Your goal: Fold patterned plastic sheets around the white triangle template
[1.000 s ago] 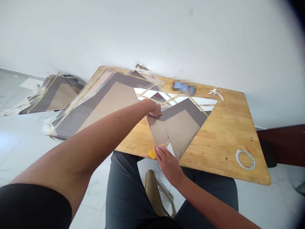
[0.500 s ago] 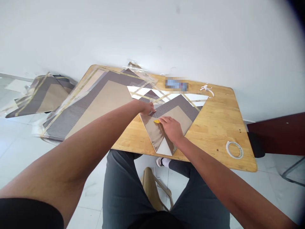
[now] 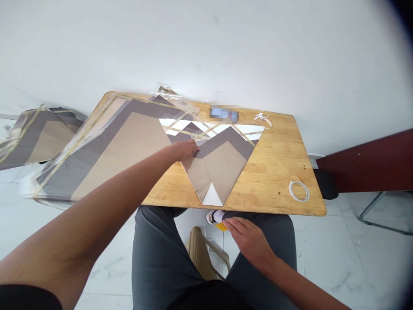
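On the table lies a folded wrapping sheet point(image 3: 222, 165), beige with dark grey chevron bands, tapering to a white tip near the front edge. My left hand point(image 3: 186, 150) is on its upper left part; the fingers are curled and pressed together along the fold line, gripping or pinning the sheet there. In front of the table edge, above my right thigh, my right hand point(image 3: 248, 239) is closed around a small flat yellow scraper point(image 3: 221, 226). Only one end of the scraper sticks out from the fingers.
A stack of larger grey-and-beige sheets point(image 3: 112, 142) in clear film covers the left of the wooden table point(image 3: 274, 172). A roll of white tape point(image 3: 299, 191) lies front right, white tape scraps point(image 3: 262, 117) at the back. More wrapped sheets point(image 3: 48, 133) are beyond the left edge.
My right hand has come off the folded sheet and moved down toward me, past the table edge, with the yellow scraper. My left hand stays on the sheet. The view has shifted right.
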The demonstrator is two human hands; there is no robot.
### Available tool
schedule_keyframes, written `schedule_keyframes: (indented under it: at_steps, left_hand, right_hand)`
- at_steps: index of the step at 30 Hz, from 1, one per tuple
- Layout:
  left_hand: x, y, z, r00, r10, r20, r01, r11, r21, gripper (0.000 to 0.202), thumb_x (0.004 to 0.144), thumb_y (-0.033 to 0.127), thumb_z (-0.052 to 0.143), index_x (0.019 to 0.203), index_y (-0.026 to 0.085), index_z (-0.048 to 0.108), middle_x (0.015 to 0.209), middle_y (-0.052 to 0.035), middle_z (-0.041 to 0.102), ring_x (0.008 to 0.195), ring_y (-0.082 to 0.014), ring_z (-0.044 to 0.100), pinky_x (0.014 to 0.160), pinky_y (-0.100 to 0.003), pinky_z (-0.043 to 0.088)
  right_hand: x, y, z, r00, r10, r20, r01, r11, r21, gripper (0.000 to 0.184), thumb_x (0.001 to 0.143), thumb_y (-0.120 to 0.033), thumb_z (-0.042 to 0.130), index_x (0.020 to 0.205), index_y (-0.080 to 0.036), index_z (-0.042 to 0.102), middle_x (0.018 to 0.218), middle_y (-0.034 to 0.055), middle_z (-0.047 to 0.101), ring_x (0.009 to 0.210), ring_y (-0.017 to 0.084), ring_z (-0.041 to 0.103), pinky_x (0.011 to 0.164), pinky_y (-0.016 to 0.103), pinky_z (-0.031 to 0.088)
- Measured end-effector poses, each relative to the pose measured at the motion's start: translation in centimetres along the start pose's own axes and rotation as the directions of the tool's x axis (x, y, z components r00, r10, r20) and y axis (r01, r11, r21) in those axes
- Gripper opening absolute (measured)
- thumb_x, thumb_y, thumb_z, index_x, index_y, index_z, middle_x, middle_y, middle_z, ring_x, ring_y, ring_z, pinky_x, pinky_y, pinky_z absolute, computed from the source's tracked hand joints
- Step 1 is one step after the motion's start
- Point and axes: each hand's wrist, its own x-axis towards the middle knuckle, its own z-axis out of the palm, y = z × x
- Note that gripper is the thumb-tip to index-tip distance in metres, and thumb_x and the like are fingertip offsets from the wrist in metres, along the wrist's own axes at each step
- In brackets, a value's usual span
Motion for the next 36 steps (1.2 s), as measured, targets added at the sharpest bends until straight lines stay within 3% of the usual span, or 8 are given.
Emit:
schedule_keyframes:
  at_steps: [7, 13, 17, 21, 27, 32, 34, 36]
  left_hand:
    - [-3.9, 5.1, 3.5, 0.944, -0.128, -0.304, 0.138, 0.99, 0.013, 0.052, 0.105, 0.015, 0.039, 0.152, 0.015, 0.061, 0.145, -0.0177, 0.062, 0.131, -0.0333, 0.055, 0.116, -0.048, 0.04]
    - [-12.0, 7.9, 8.3, 0.817, -0.285, -0.5, 0.215, 0.957, -0.194, 0.039, 0.107, 0.023, 0.042, 0.131, 0.017, 0.073, 0.12, -0.0136, 0.068, 0.114, -0.0304, 0.061, 0.112, -0.047, 0.047]
    - [-16.8, 11.0, 12.2, 0.79, -0.401, -0.463, 0.266, 0.906, -0.329, 0.033, 0.105, 0.022, 0.047, 0.125, 0.019, 0.073, 0.115, -0.0126, 0.069, 0.109, -0.0307, 0.062, 0.107, -0.049, 0.05]
    - [-19.0, 15.1, 14.7, 0.748, -0.554, -0.366, 0.288, 0.768, -0.572, 0.031, 0.103, 0.025, 0.052, 0.126, 0.02, 0.072, 0.118, -0.0114, 0.071, 0.111, -0.0296, 0.066, 0.108, -0.049, 0.051]
    - [-17.8, 19.9, 15.2, 0.671, -0.732, -0.122, 0.16, 0.302, -0.94, 0.041, 0.095, 0.031, 0.067, 0.135, 0.022, 0.065, 0.14, -0.0128, 0.068, 0.115, -0.0256, 0.071, 0.106, -0.04, 0.052]
    - [-15.9, 20.6, 15.1, 0.57, -0.816, 0.098, 0.002, -0.117, -0.993, 0.055, 0.083, 0.031, 0.081, 0.133, 0.021, 0.06, 0.125, -0.0099, 0.071, 0.111, -0.0218, 0.071, 0.1, -0.034, 0.054]
    - [-15.3, 20.4, 14.6, 0.566, -0.809, 0.159, -0.06, -0.233, -0.971, 0.055, 0.081, 0.034, 0.084, 0.129, 0.022, 0.06, 0.109, -0.0058, 0.071, 0.102, -0.0196, 0.071, 0.093, -0.033, 0.058]
    - [-14.8, 20.2, 14.1, 0.61, -0.767, 0.2, -0.08, -0.31, -0.947, 0.05, 0.078, 0.038, 0.086, 0.12, 0.021, 0.064, 0.097, -0.0023, 0.068, 0.088, -0.0163, 0.069, 0.084, -0.032, 0.06]
  right_hand:
    - [4.1, 10.6, -3.0, 0.927, 0.331, -0.175, -0.348, 0.935, -0.074, 0.042, 0.109, -0.02, 0.043, 0.144, -0.02, 0.068, 0.135, 0.0115, 0.073, 0.123, 0.028, 0.065, 0.109, 0.044, 0.052]
    - [3.7, 14.8, -1.3, 0.848, 0.471, -0.245, -0.505, 0.857, -0.1, 0.046, 0.107, -0.021, 0.041, 0.145, -0.017, 0.066, 0.138, 0.0149, 0.071, 0.125, 0.031, 0.064, 0.108, 0.048, 0.051]
    - [2.0, 12.5, 0.3, 0.826, 0.519, -0.22, -0.538, 0.842, -0.037, 0.049, 0.108, -0.031, 0.043, 0.15, -0.012, 0.06, 0.142, 0.0204, 0.067, 0.132, 0.034, 0.06, 0.112, 0.053, 0.048]
    - [1.8, 7.0, 1.1, 0.71, 0.654, -0.263, -0.612, 0.757, 0.229, 0.052, 0.11, -0.042, 0.041, 0.149, -0.014, 0.061, 0.138, 0.0192, 0.069, 0.128, 0.032, 0.063, 0.11, 0.049, 0.05]
    - [4.1, -0.9, 2.6, 0.653, 0.756, -0.048, -0.608, 0.561, 0.561, 0.053, 0.11, -0.046, 0.039, 0.143, -0.018, 0.07, 0.128, 0.0145, 0.075, 0.111, 0.027, 0.072, 0.098, 0.04, 0.056]
    - [5.9, -2.6, 3.7, 0.586, 0.809, 0.03, -0.652, 0.45, 0.61, 0.061, 0.106, -0.048, 0.043, 0.151, -0.014, 0.063, 0.131, 0.0183, 0.074, 0.116, 0.032, 0.071, 0.1, 0.045, 0.056]
    - [6.0, -2.4, 3.9, 0.554, 0.831, 0.052, -0.636, 0.381, 0.671, 0.062, 0.104, -0.051, 0.044, 0.149, -0.014, 0.065, 0.131, 0.0184, 0.074, 0.118, 0.033, 0.071, 0.101, 0.047, 0.057]
    - [5.9, -2.2, 4.1, 0.521, 0.849, 0.09, -0.588, 0.28, 0.759, 0.063, 0.102, -0.054, 0.046, 0.148, -0.017, 0.066, 0.127, 0.0166, 0.076, 0.113, 0.032, 0.073, 0.096, 0.047, 0.06]
